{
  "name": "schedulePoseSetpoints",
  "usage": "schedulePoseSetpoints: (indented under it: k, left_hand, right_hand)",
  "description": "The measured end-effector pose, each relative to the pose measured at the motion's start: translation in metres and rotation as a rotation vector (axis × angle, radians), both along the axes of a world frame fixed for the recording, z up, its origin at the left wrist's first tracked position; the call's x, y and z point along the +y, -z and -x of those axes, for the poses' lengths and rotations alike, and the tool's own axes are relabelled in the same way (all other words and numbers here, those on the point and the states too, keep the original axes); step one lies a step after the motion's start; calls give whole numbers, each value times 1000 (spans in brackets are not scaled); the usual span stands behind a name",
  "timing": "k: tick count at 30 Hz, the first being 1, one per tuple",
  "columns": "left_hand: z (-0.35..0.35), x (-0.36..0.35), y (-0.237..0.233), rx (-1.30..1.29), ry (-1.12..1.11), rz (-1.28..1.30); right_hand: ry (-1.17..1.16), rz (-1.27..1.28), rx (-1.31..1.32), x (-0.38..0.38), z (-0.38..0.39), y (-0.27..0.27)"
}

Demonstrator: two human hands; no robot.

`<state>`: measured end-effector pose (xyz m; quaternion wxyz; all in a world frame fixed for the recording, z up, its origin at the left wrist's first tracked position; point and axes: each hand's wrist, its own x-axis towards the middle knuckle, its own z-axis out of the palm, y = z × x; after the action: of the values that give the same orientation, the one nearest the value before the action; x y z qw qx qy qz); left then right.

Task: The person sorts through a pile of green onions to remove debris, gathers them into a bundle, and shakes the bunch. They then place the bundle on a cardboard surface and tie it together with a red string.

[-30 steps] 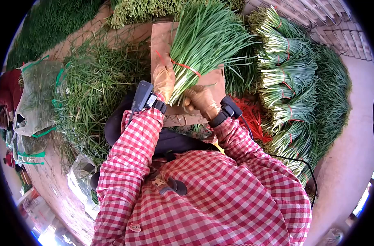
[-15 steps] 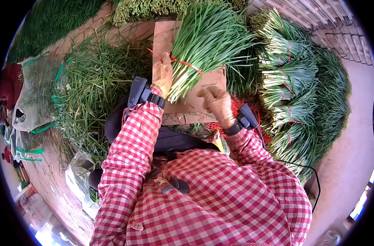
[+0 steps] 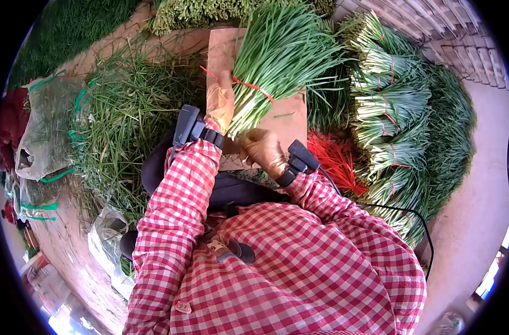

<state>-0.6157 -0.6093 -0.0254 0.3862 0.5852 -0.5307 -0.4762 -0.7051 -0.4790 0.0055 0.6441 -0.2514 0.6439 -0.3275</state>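
Observation:
A bunch of garlic chives (image 3: 288, 56) lies tilted on a brown board (image 3: 291, 117), its pale cut ends toward me. Around its lower stalks runs a red tie (image 3: 256, 88), with a loose end sticking out on the left. My left hand (image 3: 220, 103), in a tan glove, is closed on the left side of the bunch by the tie. Just below the cut ends is my right hand (image 3: 262, 149), also gloved, with its fingers curled in. Whatever its fingers may hold is hidden.
Tied chive bunches (image 3: 388, 106) are stacked on the right, beside loose red ties (image 3: 335, 162). Loose grassy trimmings (image 3: 131, 123) heap up on the left, near a clear plastic bag (image 3: 50, 128). Grey slatted crates (image 3: 461, 44) stand at the back right.
My right hand has moved left and toward me, from over the board's right side to the cut ends, uncovering the red ties. My left hand and the bunch have barely moved.

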Motion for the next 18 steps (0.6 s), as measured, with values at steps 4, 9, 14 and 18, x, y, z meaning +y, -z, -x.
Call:
schedulePoseSetpoints:
  k: [4,9,14,18]
  left_hand:
    - [-3,1,0,-10,29,-38]
    - [-3,-2,-2,146,63,-89]
    - [-4,-17,20,327,149,-121]
    - [-15,-19,-25,208,354,-8]
  right_hand:
    - [10,17,-127,-2,-1,7]
    - [-255,106,208,-1,55,-30]
    - [-236,605,480,-3,72,58]
    - [-211,476,302,-30,16,33]
